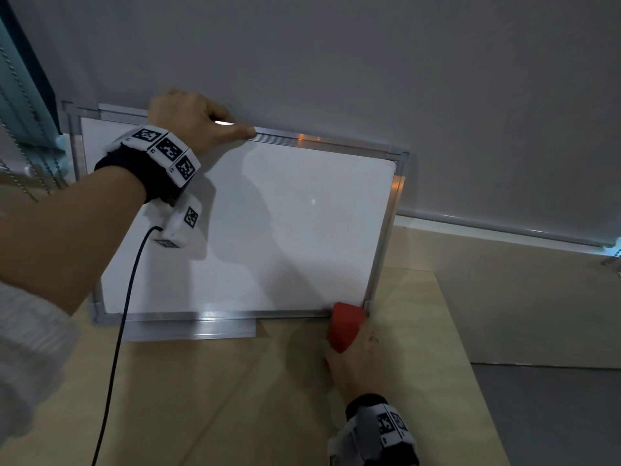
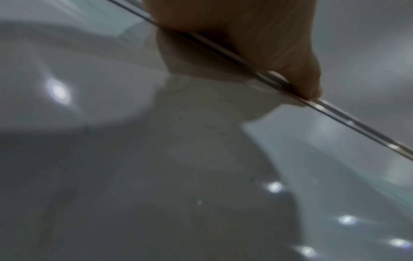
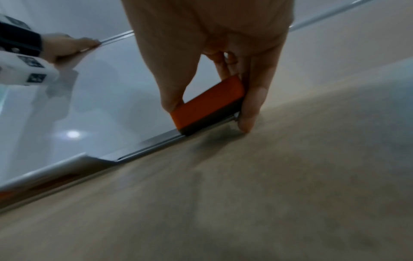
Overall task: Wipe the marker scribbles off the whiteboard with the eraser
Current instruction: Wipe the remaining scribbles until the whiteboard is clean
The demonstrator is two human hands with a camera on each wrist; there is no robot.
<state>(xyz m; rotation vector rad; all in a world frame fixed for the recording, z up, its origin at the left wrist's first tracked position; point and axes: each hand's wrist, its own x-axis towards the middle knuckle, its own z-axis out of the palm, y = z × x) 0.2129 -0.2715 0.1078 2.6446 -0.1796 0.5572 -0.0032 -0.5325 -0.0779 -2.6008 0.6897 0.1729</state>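
- Head view: the whiteboard [image 1: 285, 230] stood on the table [image 1: 268, 398], leaning back against the wall [image 1: 369, 62]. The left hand [image 1: 191, 121] gripped its top frame edge, thumb along the rail; the fingers were hidden behind the board. The right hand [image 1: 356, 361] held the red eraser [image 1: 346, 326] at the board's lower right corner. No scribbles showed, though the left forearm hid part of the surface.
- Left wrist view: blurred; the thumb lay on the frame rail [image 2: 335, 113], the hand cut off at the top edge.
- Right wrist view: the fingers [image 3: 250, 106] and thumb pinched the eraser's ends, its dark underside on the bottom frame. The board's left part was cut off.
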